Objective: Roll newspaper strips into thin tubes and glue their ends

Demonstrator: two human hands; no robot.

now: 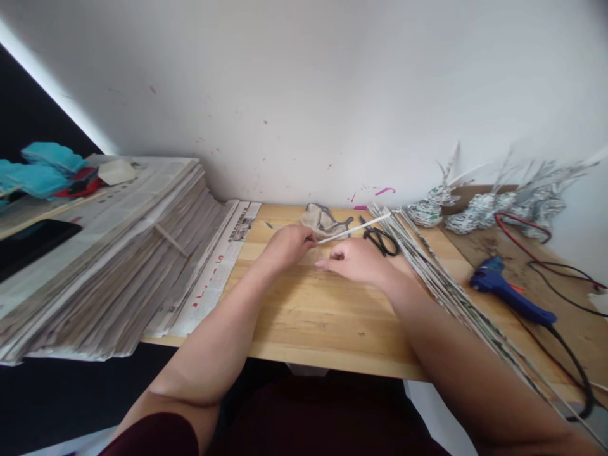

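The left hand (pixel 291 246) pinches a thin white paper stick (pixel 354 228); the right hand's (pixel 358 259) fingers curl narrowly, black looped-handle scissors (pixel 388 243) at its one o'clock, long grey rolled-newspaper rods (pixel 441 285) at three.

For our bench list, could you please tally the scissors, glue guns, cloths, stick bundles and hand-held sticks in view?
Scissors: 1
Glue gun: 1
Cloth: 1
Stick bundle: 1
Held stick: 1
Total: 5, with the bundle counted as one, as its sticks overlap too much to count.

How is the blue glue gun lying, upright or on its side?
On its side: the glue gun lies flat, handle not raised.
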